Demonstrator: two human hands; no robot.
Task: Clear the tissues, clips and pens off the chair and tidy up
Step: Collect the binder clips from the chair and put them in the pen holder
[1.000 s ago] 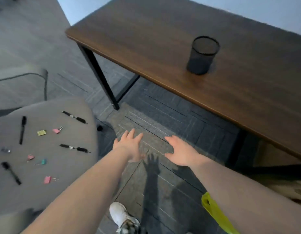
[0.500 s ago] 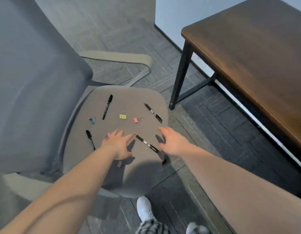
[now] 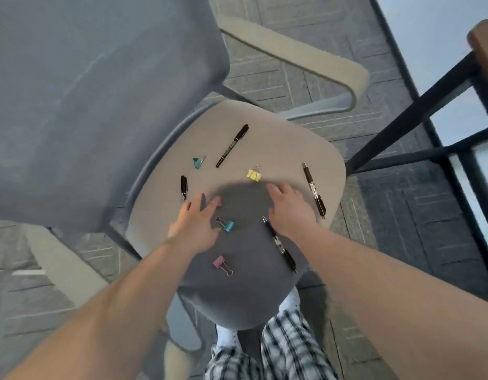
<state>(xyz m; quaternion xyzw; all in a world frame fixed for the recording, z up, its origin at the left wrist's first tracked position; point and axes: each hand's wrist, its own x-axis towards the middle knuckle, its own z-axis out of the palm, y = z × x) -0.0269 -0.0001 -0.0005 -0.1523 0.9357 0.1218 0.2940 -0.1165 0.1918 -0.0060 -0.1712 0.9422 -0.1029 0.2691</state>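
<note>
A grey chair seat (image 3: pixel 286 149) lies right below me, strewn with pens and binder clips. Both hands hover over its middle with fingers spread, holding nothing. My left hand (image 3: pixel 195 224) sits just left of a blue clip (image 3: pixel 227 225). My right hand (image 3: pixel 288 207) is above a black pen (image 3: pixel 281 246) that runs toward the seat's front edge. A yellow clip (image 3: pixel 254 174) lies just beyond my right fingertips. A pink clip (image 3: pixel 220 263) lies near the front, a teal clip (image 3: pixel 197 162) farther back. Other black pens: a marker (image 3: pixel 232 145), a short pen (image 3: pixel 184 186), a pen (image 3: pixel 314 189) at the right edge.
The chair's tall grey backrest (image 3: pixel 95 100) fills the left. Beige armrests (image 3: pixel 295 56) flank the seat. At the right stands a black table leg (image 3: pixel 407 111) under a brown tabletop corner (image 3: pixel 485 48). Grey carpet tiles cover the floor. My checked trousers and white shoe show below.
My view has swung from the table down onto the chair. Both hands have moved forward over the seat, the right one now close to the yellow clip.
</note>
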